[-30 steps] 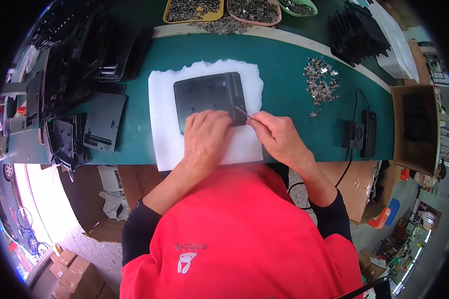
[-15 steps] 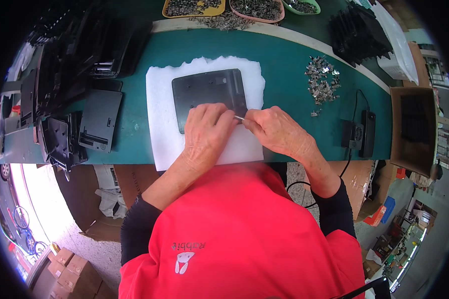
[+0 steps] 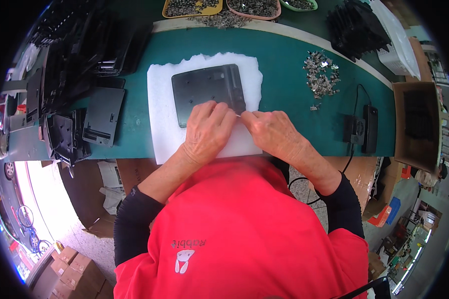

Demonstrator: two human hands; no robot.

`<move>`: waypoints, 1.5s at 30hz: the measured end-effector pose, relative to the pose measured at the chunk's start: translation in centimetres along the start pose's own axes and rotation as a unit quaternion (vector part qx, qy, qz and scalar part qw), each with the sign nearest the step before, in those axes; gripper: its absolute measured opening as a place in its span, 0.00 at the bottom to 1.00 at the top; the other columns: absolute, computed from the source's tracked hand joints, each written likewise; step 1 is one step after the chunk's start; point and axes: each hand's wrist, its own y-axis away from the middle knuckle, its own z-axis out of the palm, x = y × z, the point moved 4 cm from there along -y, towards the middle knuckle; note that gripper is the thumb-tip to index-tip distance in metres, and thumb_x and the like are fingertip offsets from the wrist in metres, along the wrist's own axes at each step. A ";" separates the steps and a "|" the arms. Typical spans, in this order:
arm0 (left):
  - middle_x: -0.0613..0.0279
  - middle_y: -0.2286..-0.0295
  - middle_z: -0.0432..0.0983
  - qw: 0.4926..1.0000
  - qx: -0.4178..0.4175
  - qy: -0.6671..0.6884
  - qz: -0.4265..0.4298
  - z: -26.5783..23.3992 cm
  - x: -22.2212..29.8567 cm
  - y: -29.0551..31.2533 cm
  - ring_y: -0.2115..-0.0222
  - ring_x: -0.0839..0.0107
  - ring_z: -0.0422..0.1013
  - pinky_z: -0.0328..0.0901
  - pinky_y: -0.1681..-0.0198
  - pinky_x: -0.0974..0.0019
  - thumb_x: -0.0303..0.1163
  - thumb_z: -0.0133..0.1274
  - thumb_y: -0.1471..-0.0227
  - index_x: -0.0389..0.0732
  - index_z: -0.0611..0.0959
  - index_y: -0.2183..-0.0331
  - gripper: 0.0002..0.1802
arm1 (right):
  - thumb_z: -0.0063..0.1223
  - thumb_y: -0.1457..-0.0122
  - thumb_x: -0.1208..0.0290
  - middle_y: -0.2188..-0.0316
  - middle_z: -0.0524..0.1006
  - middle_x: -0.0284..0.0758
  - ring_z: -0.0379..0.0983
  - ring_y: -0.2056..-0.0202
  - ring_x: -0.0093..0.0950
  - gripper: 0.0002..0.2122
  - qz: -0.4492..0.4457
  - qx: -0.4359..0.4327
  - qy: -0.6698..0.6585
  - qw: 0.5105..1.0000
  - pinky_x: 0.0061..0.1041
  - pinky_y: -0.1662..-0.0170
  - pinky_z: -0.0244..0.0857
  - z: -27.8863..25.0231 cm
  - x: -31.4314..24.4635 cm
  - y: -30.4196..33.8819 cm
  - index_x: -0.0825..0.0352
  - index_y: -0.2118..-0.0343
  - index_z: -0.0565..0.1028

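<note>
My left hand (image 3: 209, 130) rests flat on the panel (image 3: 207, 92); right hand (image 3: 270, 130) pinches a small metal clip (image 3: 238, 115) at its edge. Clip appears not yet seated; many clips (image 3: 322, 74) remain, so work looks far from complete.

Dark square panel (image 3: 208, 89) — flat on white foam sheet (image 3: 160, 117)

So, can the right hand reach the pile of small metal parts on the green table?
Probably yes: the right hand is nearest the metal parts, with only bare green table between them.
</note>
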 end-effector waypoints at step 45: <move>0.39 0.49 0.68 0.996 -0.025 0.030 -0.078 0.4 -0.1 0.4 0.58 0.58 0.69 0.66 0.55 0.61 0.33 0.62 0.58 0.26 0.76 0.55 0.29 | 0.61 0.47 0.78 0.62 0.77 0.38 0.76 0.64 0.38 0.11 -0.001 0.246 -0.109 0.963 0.30 0.65 0.73 -1.2 0.2 -3.6 0.67 0.59 0.77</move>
